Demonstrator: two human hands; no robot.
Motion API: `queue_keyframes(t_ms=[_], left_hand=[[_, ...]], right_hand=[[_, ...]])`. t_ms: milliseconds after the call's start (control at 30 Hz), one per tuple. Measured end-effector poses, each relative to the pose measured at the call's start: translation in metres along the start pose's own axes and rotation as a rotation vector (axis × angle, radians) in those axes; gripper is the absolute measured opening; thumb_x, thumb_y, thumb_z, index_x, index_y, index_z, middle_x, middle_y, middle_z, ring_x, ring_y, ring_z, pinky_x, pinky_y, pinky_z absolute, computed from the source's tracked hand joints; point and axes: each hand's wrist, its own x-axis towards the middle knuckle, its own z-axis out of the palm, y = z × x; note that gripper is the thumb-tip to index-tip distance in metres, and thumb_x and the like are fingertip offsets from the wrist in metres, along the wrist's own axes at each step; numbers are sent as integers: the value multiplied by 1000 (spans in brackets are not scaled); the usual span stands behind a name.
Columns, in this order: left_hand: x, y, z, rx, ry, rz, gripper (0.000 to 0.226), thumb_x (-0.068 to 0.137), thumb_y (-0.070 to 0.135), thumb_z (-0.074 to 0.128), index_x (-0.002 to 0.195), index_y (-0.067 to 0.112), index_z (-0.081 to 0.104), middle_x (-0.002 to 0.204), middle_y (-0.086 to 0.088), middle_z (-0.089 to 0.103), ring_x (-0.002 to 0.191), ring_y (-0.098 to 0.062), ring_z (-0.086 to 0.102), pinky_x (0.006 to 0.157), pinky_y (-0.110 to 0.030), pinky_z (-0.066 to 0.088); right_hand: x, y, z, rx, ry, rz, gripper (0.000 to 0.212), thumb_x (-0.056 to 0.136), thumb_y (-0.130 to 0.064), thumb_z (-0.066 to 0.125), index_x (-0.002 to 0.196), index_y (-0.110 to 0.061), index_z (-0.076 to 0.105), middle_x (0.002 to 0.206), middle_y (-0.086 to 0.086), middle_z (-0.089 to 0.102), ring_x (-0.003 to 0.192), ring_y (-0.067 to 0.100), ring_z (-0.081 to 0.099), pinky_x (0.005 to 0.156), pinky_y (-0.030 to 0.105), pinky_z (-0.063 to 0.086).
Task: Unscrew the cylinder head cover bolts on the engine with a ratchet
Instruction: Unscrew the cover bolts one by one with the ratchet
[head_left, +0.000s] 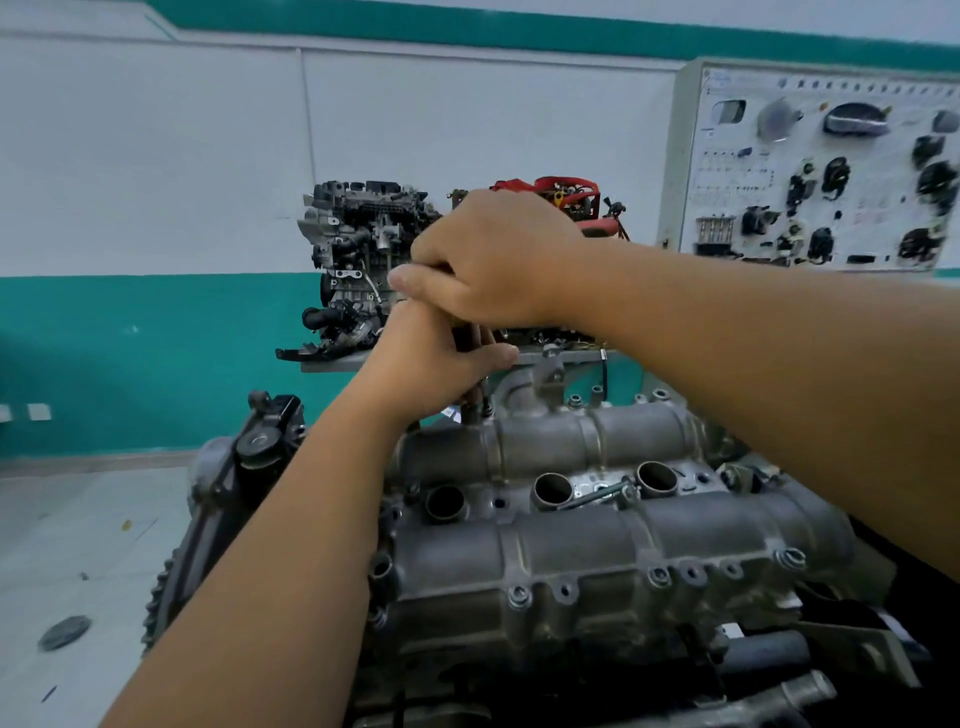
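Metal ratchet (470, 364), mostly hidden, seems gripped by both left hand (431, 358) and right hand (493, 260) over the engine (571, 545).

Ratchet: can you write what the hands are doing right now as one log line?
left hand: grips ratchet shaft | right hand: holds top | tool: upright at far edge of cylinder head cover | near bolts: in place

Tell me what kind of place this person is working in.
Probably an auto mechanics training workshop. A bare engine sits in front of the person, two more engines stand on a shelf against the wall, and a display board with car parts mounted on it hangs at the right.
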Motion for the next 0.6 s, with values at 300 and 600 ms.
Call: queue_keyframes(t_ms=[300,600], left_hand=[[1,1,2,39,-99,5,20,85,26,84,85,10,71,75,1,72,73,-17,70,75,-47,59],[1,-10,3,75,-223,-61,27,74,21,91,82,24,66,77,24,67,72,3,65,61,-11,50]], right_hand=[[8,-15,-16,-197,-415,137,30,107,-20,43,121,-17,68,81,0,48,64,15,46,51,29,30],[-8,-11,-11,-75,-71,11,53,100,-62,45,66,-22,45,61,-8,48,55,9,45,51,30,33]])
